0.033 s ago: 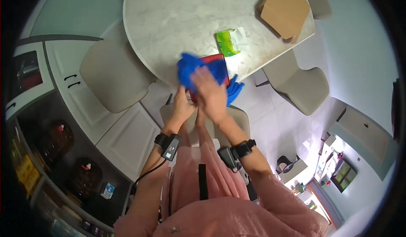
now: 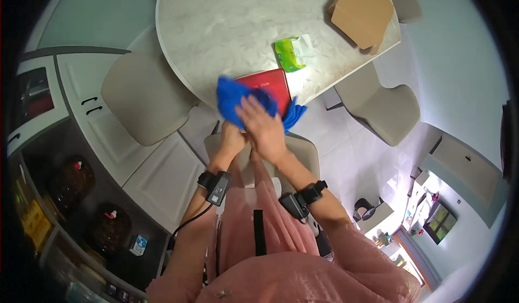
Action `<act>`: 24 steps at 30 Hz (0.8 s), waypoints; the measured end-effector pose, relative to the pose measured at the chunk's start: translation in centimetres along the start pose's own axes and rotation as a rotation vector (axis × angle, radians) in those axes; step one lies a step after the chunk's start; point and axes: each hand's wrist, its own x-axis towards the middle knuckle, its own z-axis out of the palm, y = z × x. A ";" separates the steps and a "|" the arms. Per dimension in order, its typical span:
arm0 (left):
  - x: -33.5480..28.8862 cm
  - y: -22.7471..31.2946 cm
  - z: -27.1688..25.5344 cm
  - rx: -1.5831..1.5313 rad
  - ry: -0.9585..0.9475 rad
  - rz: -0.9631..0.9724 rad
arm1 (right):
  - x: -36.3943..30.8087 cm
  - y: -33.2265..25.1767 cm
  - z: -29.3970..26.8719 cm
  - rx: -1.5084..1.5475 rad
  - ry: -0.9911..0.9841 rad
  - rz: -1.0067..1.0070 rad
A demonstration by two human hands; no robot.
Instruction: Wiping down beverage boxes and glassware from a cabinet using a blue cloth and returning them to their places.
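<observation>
A flat red rectangular case (image 2: 277,81) with rounded corners and small pale lettering lies at the near edge of the table (image 2: 216,27). Bunched over its near left part is a blue cloth (image 2: 230,93), with one end (image 2: 294,114) hanging past the case's right side. My right hand (image 2: 262,124) holds the cloth against the case, its fingers stretched across the fabric. My left hand (image 2: 232,140) is at the case's near left edge, gripping it, with the fingertips partly hidden under the cloth.
Beyond the case lies a green tissue pack (image 2: 289,55) with a white tissue sticking out. A brown cardboard box (image 2: 363,14) stands at the table's far right. Chairs (image 2: 146,97) flank the table, another (image 2: 303,151) is right before me. White cabinets (image 2: 159,178) line the left.
My right hand and the blue cloth have moved left and slightly nearer, uncovering more of the red case's top. My left hand stays about where it was.
</observation>
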 end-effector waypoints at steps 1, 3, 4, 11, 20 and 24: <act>0.0 -0.1 0.4 0.113 -0.039 0.065 | -1.6 0.3 0.8 0.056 0.054 -0.043; 0.6 1.4 0.0 0.087 -0.156 -0.120 | -3.1 1.7 -0.1 -0.003 -0.009 -0.063; 0.0 0.7 0.1 -0.014 -0.062 -0.089 | -3.2 2.4 -0.5 -0.019 0.019 -0.016; 0.6 1.8 1.3 -0.253 0.116 0.071 | 2.8 2.8 -0.9 -0.216 0.231 0.197; -0.3 -0.6 1.1 -0.061 -0.061 0.002 | 0.7 2.4 -1.9 -0.065 -0.051 -0.184; 0.7 0.1 1.1 -0.210 0.032 -0.001 | 4.4 2.6 -1.6 -0.148 0.056 -0.124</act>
